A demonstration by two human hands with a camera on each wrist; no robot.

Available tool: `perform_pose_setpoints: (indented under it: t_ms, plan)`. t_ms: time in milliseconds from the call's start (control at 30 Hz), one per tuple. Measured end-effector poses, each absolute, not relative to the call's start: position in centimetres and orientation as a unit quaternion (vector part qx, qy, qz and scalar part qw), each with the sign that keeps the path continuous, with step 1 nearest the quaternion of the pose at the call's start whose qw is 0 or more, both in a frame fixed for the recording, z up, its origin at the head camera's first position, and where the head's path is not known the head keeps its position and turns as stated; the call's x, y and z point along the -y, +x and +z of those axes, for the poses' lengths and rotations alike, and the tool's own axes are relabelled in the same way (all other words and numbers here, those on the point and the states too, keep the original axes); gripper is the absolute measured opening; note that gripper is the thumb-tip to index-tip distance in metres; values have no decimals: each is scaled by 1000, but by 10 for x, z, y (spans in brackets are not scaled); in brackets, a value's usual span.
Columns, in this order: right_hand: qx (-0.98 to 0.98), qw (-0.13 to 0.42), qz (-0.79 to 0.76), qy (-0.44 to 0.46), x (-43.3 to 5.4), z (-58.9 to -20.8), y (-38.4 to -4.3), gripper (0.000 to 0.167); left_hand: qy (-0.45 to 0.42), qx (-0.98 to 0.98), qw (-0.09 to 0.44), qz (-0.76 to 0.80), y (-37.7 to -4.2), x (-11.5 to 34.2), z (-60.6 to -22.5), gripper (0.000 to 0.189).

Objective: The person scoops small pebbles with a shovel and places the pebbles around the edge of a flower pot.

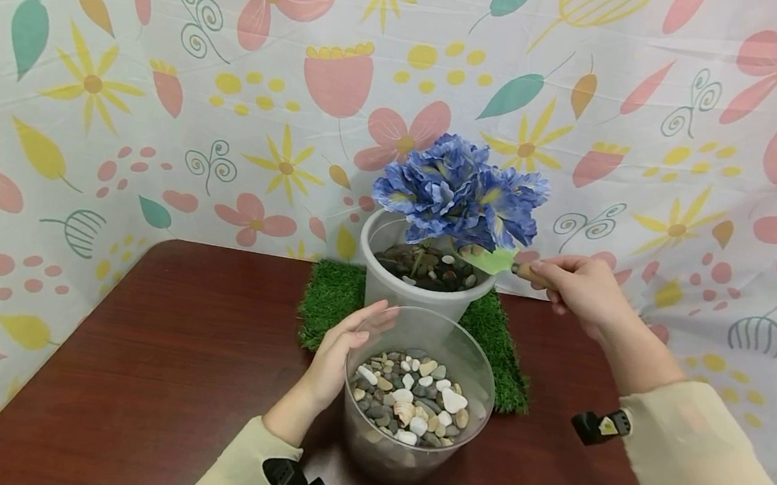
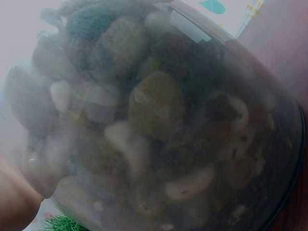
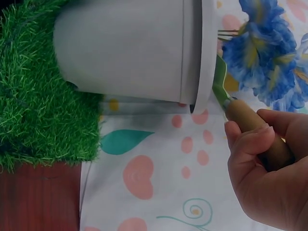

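My right hand [image 1: 582,291] grips the wooden handle of a small trowel [image 3: 260,132] with a green blade. The blade reaches over the rim of a white flowerpot [image 1: 414,294], under blue flowers [image 1: 463,191]. Dark stones and a few pale pebbles [image 1: 448,259] lie inside the pot. With fingers extended, my left hand [image 1: 334,357] rests against the left side of a clear plastic container [image 1: 377,455]. Mixed pebbles [image 1: 406,394] in grey, tan and white, with a shell among them, lie in it. The left wrist view shows the pebbles through the container's hazy wall.
A square of artificial grass [image 1: 329,308] lies under the flowerpot on the dark red-brown table [image 1: 197,381]. Close behind hangs a white cloth [image 1: 160,85] printed with flowers and leaves. The clear container stands just in front of the flowerpot.
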State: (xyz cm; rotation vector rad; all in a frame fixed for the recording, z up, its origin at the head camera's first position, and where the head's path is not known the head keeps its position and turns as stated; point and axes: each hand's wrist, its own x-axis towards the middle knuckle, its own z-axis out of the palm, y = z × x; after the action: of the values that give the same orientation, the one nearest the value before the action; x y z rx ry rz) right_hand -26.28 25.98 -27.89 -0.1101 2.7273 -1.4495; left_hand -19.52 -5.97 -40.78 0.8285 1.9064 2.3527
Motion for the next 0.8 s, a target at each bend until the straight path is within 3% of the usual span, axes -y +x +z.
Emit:
perform_pose_setpoints:
  t_ms: [800]
  plan:
    - [-893,5,-449,-23,-246,-288,-285,48,269,-611,2,745,-195,61,-409,56]
